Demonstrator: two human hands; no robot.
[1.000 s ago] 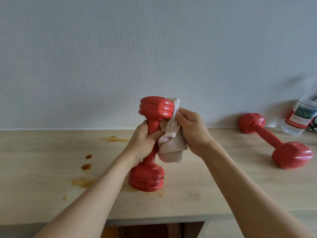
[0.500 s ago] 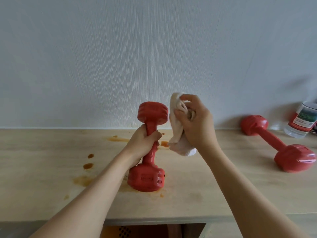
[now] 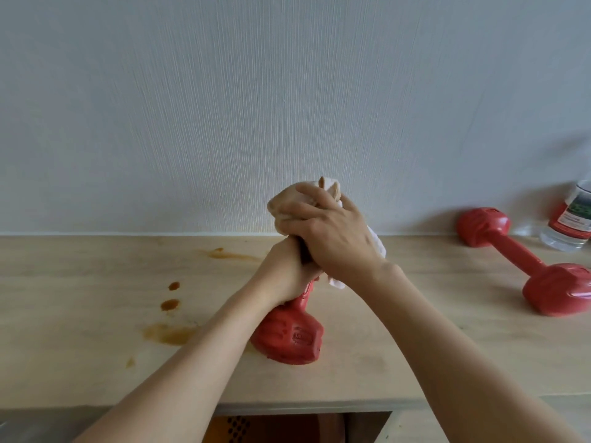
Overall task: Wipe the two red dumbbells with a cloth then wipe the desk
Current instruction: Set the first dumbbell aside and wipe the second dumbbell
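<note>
A pale textured wall (image 3: pixel 287 107) fills the upper half of the view. Below it runs the light wooden desk (image 3: pixel 415 346), marked with brown stains (image 3: pixel 168 334) toward 8 o'clock and a streak (image 3: pixel 230 254) near 10 o'clock. At the centre one red dumbbell (image 3: pixel 289 337) stands on end, slightly tilted, its lower head on the desk. The second red dumbbell (image 3: pixel 524 257) lies on its side at 3 o'clock, close to the wall. The left hand (image 3: pixel 287 273) is clenched round the standing dumbbell's handle. The right hand (image 3: pixel 332 238) grasps a cream cloth (image 3: pixel 287 199) wrapped over the dumbbell's upper head, hiding it. A clear plastic bottle (image 3: pixel 572 219) with a red and green label sits at the right edge, just beside the lying dumbbell.
</note>
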